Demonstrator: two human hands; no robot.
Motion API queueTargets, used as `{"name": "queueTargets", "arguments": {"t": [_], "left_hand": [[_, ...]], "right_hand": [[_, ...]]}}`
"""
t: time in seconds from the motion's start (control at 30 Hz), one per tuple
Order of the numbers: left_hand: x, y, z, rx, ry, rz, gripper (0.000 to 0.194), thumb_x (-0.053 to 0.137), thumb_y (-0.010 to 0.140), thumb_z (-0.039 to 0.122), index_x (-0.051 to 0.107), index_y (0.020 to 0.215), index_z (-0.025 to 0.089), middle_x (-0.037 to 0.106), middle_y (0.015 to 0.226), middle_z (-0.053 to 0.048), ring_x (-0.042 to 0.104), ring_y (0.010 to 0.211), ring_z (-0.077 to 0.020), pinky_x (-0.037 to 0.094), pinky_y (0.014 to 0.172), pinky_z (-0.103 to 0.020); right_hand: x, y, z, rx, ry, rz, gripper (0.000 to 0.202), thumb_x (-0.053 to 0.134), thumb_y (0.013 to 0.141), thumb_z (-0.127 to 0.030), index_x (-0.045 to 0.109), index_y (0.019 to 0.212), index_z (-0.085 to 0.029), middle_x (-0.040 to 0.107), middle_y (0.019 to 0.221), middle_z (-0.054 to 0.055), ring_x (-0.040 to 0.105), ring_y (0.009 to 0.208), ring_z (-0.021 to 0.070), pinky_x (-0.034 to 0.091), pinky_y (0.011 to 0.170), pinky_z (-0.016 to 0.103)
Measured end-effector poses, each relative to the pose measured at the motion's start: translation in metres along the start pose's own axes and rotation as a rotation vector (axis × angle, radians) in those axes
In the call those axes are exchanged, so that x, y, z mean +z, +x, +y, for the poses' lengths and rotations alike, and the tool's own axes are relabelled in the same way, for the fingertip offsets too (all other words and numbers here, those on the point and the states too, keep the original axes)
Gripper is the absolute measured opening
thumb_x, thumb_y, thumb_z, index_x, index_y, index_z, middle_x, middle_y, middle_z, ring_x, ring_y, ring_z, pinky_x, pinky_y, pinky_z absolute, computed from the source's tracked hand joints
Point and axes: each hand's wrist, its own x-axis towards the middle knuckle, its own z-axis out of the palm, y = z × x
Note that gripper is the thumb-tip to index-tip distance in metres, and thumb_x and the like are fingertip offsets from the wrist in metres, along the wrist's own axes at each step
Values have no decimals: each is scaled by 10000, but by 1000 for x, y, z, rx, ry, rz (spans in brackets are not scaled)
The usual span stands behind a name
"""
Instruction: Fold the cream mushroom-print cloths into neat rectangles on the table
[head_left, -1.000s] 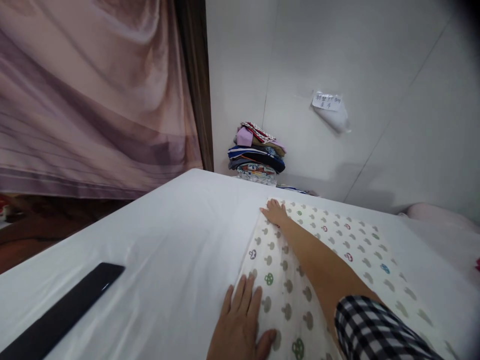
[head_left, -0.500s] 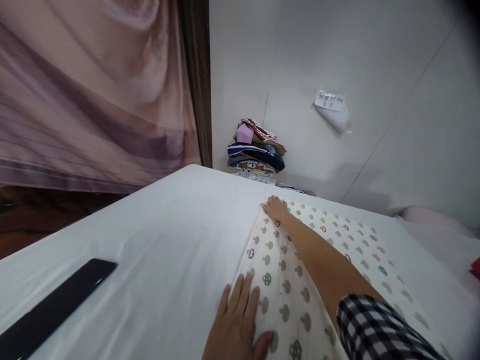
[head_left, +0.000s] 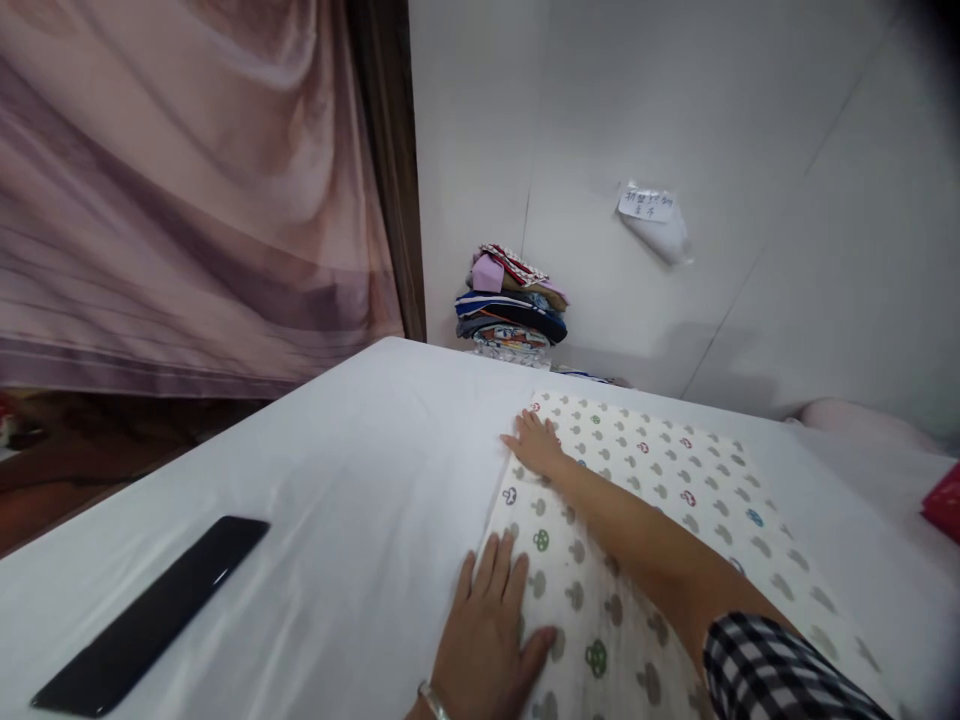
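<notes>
A white cloth (head_left: 645,470) printed with grey, red, green and blue mushrooms lies spread on the white-covered table (head_left: 360,450). My left hand (head_left: 487,620) rests flat on the cloth's left edge near me, fingers stretched out, with a bracelet at the wrist. Farther off, my right hand (head_left: 536,443) lies on the same edge near the far left corner, its fingers spread against the fabric. The right forearm crosses over the cloth and hides part of it. Soft folds show in the near part of the cloth.
A long black glossy object (head_left: 154,615) lies on the left of the table. Folded clothes (head_left: 514,300) are stacked beyond the far edge, by the wall. A pink curtain (head_left: 187,200) hangs at left. A red item (head_left: 943,503) sits at the right edge.
My right hand has slid a little toward me along the cloth's left edge, uncovering the far corner. The cloth's fold under the forearm looks flatter. The camera view has shifted slightly.
</notes>
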Motion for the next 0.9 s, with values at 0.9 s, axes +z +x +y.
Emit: {"name": "queueTargets", "arguments": {"t": [0.9], "left_hand": [[-30,33,-5,-185,-299,-454,714,304,861,605,378,1410,155,175,1556,-102,73,1430,-333,153,1118,-573]], "right_hand": [[11,-443,108,312,-30,195,626,350,927,-539,341,1452,-197,283,1511,129,208,1410,277,184,1121,542]]}}
